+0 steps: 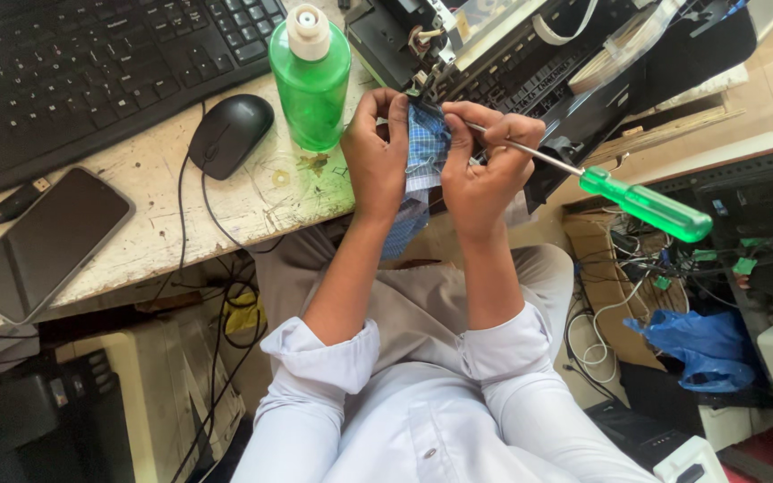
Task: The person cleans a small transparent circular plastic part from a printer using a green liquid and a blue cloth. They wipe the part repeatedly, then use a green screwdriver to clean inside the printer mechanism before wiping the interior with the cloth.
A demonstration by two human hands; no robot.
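My left hand (pixel 375 152) and my right hand (pixel 485 165) are raised together over the desk edge, both pinching a blue checked cloth (pixel 424 152) that hangs down between them. My right hand also grips a screwdriver (pixel 641 201) with a green translucent handle; its metal shaft crosses the fingers and the handle sticks out to the right. The cloth is pressed against a small part at the front of an opened black printer mechanism (pixel 503 54) just above the hands.
A green plastic bottle (pixel 311 76) with a white cap stands left of the hands on the worn white desk (pixel 149 210). A black mouse (pixel 229 134), black keyboard (pixel 82 63) and dark phone (pixel 45 243) lie further left. Cables, a cardboard box and a blue bag (pixel 700 344) crowd the floor.
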